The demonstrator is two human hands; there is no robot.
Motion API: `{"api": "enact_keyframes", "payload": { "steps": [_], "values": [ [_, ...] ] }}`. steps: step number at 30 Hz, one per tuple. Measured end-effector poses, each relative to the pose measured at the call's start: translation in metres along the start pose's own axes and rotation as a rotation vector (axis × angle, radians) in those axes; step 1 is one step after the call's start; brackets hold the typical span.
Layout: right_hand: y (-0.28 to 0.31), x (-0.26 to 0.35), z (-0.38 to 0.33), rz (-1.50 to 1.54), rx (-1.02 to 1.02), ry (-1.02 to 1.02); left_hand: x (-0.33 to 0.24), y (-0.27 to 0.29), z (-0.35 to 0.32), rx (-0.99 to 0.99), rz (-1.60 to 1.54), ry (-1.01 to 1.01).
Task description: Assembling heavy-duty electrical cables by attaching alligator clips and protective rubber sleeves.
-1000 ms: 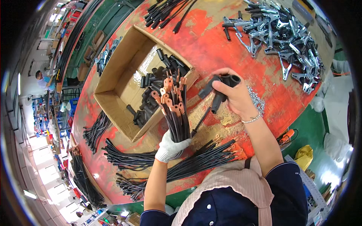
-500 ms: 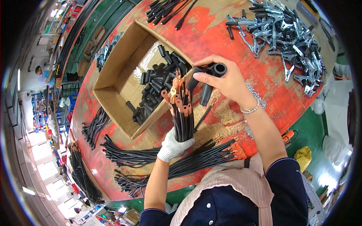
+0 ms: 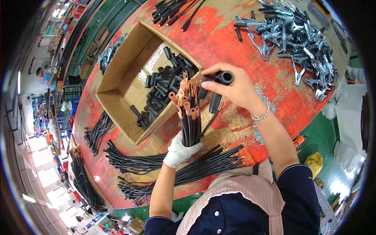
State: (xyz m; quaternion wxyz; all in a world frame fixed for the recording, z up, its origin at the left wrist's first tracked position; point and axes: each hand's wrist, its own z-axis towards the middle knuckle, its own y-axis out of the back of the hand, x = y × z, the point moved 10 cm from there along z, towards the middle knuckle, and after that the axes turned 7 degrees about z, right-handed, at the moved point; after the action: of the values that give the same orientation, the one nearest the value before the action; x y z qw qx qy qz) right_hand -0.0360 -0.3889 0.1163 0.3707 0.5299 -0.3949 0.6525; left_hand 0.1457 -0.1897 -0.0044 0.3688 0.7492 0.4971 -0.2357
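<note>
My left hand [image 3: 181,152], in a white knit glove, is closed round an upright bundle of black cables [image 3: 190,129]. Copper ring lugs [image 3: 187,100] tip the bundle's upper ends. Just right of those lugs, my bare right hand [image 3: 239,88] grips a few black tubular sleeves [image 3: 226,78] between thumb and fingers. One sleeve points its open end up, another hangs downward, and a third sits by the lugs under my thumb. Whether that third one touches a lug I cannot tell. Behind the lugs, a cardboard box [image 3: 121,62] holds many loose black sleeves [image 3: 158,92].
More lugged black cables [image 3: 188,172] lie across the red, worn table [image 3: 219,35] near me. Metal spring clamps [image 3: 303,47] are heaped at the far right. Small silvery parts [image 3: 259,135] lie beside my right forearm. Further cable bundles rest at the left [image 3: 84,180] and far edge [image 3: 168,13].
My right hand has come slightly nearer to me with the sleeves, and they have tilted a little. The left hand and its cable bundle stay almost still.
</note>
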Motion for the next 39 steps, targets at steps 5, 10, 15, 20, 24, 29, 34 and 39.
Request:
{"api": "enact_keyframes", "payload": {
  "steps": [5,10,15,20,24,29,34,39],
  "values": [
    [-0.001,0.003,0.002,0.029,-0.055,0.035,0.002,-0.002,0.001,0.01,0.002,-0.026],
    [-0.003,0.014,0.001,-0.024,-0.045,0.073,0.004,-0.002,0.001,0.007,0.049,-0.001],
    [-0.006,0.006,-0.001,0.036,-0.02,0.014,0.017,-0.004,0.003,0.016,0.009,0.013],
    [-0.013,-0.012,-0.011,-0.115,0.141,-0.149,0.007,0.001,0.0,0.001,0.078,0.033],
    [0.001,-0.001,-0.014,0.104,-0.069,-0.038,0.006,0.0,0.0,0.0,0.035,0.006],
    [-0.004,0.012,-0.006,-0.034,-0.079,0.092,0.003,-0.001,-0.002,0.012,0.101,0.048],
    [-0.01,0.023,-0.005,-0.076,-0.076,0.216,0.008,-0.001,0.0,0.003,0.069,0.01],
    [-0.007,0.011,0.01,-0.248,0.036,0.053,0.0,0.0,-0.003,-0.015,0.071,0.002]
  ]
}}
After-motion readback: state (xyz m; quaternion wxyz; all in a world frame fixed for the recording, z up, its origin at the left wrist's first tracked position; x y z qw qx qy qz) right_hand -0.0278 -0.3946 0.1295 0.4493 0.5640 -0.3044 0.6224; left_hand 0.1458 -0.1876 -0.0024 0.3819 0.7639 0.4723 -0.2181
